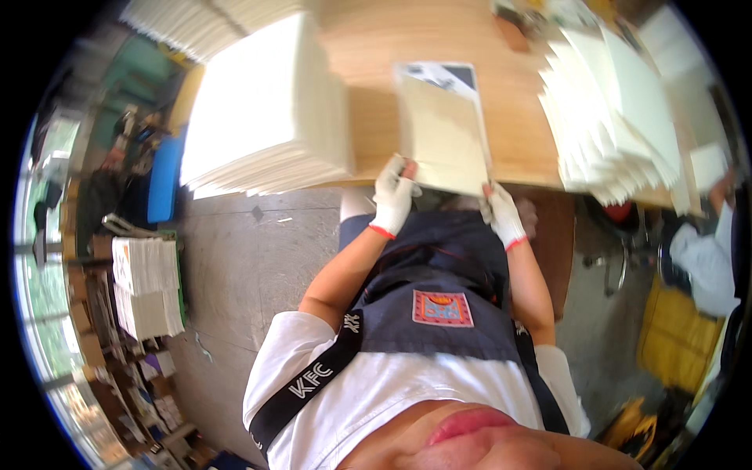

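A cream-coloured sheet (446, 145) lies at the table's near edge, its near end reaching over the edge. My left hand (394, 197), in a white glove with bare fingertips, pinches its near left corner. At the near right corner, my right hand (502, 214), gloved the same way, grips the sheet between thumb and fingers. Beneath it, a white sheet printed in black and grey (465, 76) shows along the far end and right side; the cream one covers the rest. Whether the two sheets are joined I cannot tell.
On the wooden table (376, 47), a tall stack of white sheets (251, 102) stands left and a fanned pile (619, 117) right. Small items (513, 27) sit at the far right. A paper stack (146, 286) is on the left; a person in light clothing (709, 251) is at the right.
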The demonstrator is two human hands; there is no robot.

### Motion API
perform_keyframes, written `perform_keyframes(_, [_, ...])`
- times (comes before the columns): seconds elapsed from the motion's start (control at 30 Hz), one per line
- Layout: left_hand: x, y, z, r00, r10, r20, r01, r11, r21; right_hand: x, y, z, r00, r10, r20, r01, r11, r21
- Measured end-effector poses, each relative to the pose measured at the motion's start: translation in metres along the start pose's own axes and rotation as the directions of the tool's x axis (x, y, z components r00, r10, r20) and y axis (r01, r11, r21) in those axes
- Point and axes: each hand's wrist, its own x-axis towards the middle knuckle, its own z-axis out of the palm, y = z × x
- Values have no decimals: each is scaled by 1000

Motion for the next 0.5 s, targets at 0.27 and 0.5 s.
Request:
perform_keyframes(0.27, [-55, 194, -103, 808, 590, -10, -537, 742, 400, -35, -106, 141, 805, -240, 543, 296, 955, -17])
perform_keyframes(0.5, [-3, 232, -244, 699, 675, -238, -140, 455, 879, -40, -173, 291, 774, -129, 619, 367, 889, -274])
